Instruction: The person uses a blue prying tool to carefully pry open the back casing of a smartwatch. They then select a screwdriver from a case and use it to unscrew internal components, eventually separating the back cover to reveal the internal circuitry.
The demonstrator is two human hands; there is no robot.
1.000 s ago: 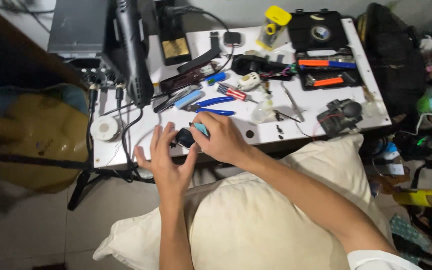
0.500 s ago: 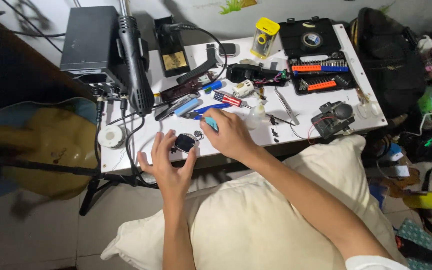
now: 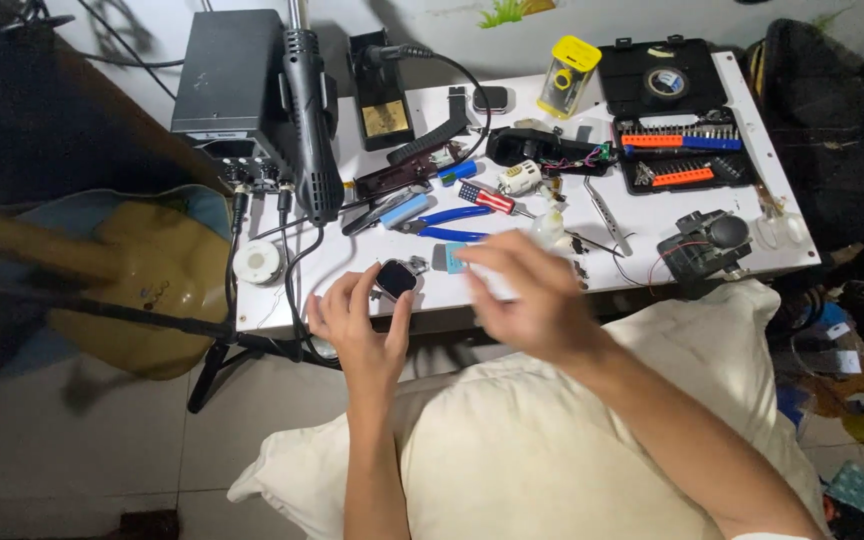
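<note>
Just left of frame centre, I see the left hand (image 3: 360, 322) pinching a small black square watch body (image 3: 396, 277) between thumb and fingertips at the near edge of the white table (image 3: 652, 215). The right hand (image 3: 530, 296) is blurred at centre; I cannot tell its finger state. Blue-handled pliers (image 3: 447, 223) lie just above.

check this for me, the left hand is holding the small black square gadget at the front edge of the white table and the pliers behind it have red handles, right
Not quite: the pliers have blue handles, not red, as the head view shows. The rest stands: the left hand holds the small black square gadget at the front edge of the white table.
</note>
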